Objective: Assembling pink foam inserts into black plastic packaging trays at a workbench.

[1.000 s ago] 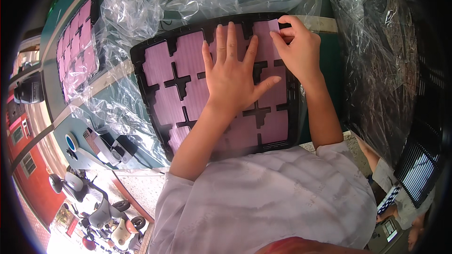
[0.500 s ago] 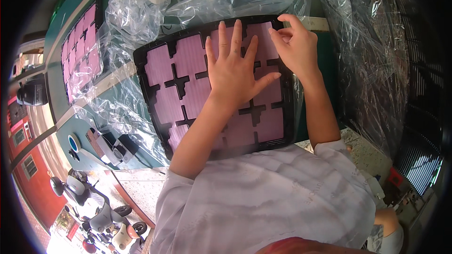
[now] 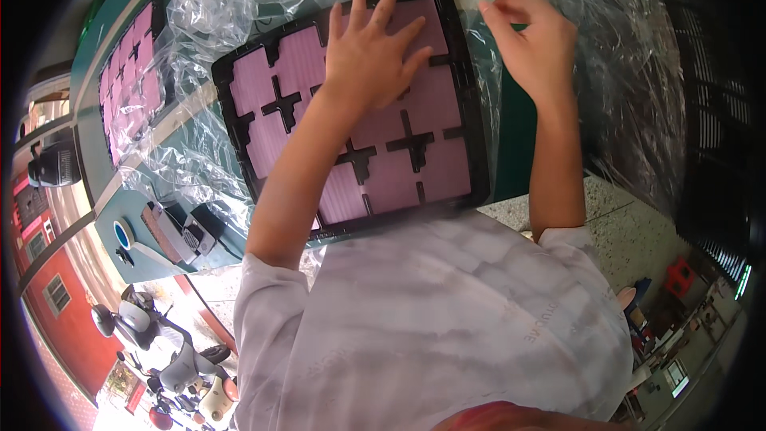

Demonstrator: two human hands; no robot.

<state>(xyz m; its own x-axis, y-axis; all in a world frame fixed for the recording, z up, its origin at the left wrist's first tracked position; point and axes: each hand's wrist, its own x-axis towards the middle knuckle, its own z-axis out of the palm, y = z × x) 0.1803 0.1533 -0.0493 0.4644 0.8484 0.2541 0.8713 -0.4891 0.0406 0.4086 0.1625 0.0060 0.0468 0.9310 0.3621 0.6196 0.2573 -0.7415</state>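
Note:
A black tray (image 3: 477, 132) with pink-purple pieces (image 3: 411, 172) in its compartments lies on the green table in front of me. Black cross-shaped dividers stand between the pieces. My left hand (image 3: 369, 64) is spread over the far middle part of the tray, fingers apart, gripping nothing. Beyond the tray's far right corner, my right hand (image 3: 533, 40) is raised with thumb and forefinger pinched on the clear plastic bag (image 3: 488, 36). The thin film runs down along the tray's right side, and crumpled film shows at its far and left sides.
A second tray of pink pieces (image 3: 132, 72) lies at the far left, partly under plastic. A tape roll (image 3: 123, 235) and a grey device (image 3: 195, 235) sit at the table's near left. More film covers a dark stack (image 3: 630, 72) on the right. Parked scooters (image 3: 171, 351) stand beyond.
My right hand has moved from the tray's far right corner outward to the right, its fingertips closing on the film. My left hand stays spread on the tray. The view has shifted.

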